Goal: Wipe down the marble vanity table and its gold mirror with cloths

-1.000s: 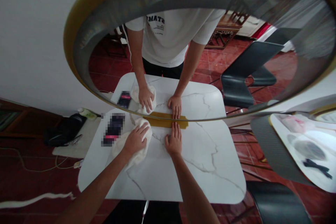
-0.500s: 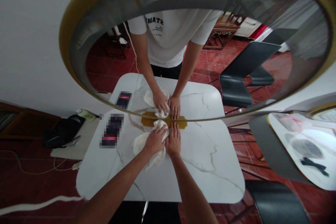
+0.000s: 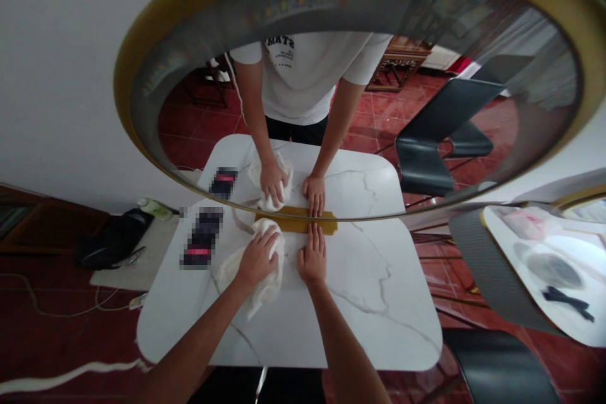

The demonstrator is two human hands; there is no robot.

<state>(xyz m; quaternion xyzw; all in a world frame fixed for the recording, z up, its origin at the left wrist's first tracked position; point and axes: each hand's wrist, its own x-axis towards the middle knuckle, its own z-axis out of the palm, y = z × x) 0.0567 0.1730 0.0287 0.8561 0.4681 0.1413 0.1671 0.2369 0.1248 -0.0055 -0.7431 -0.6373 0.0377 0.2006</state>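
My left hand (image 3: 257, 259) presses a crumpled white cloth (image 3: 266, 290) against the tabletop, its fingers over the cloth near the left end of a gold base plate (image 3: 288, 222). This plate sits under a large round mirror with a gold rim (image 3: 124, 101). My right hand (image 3: 313, 260) lies palm down, fingers stretched forward onto the right part of the plate. Both hands, the cloth and a person in a white T-shirt show in the mirror. Beneath everything is a white marble-patterned table (image 3: 364, 334).
On the table's left side lies a dark, pixelated flat object (image 3: 203, 237). A black chair (image 3: 506, 366) stands at the lower right, near a second white surface (image 3: 525, 265) with a dark strip. A black bag (image 3: 113, 240) and a bottle (image 3: 155, 208) are at left.
My left hand has slid left along the plate with the cloth, away from my right hand. The right hand stays in place. The view of the mirror has shifted slightly.
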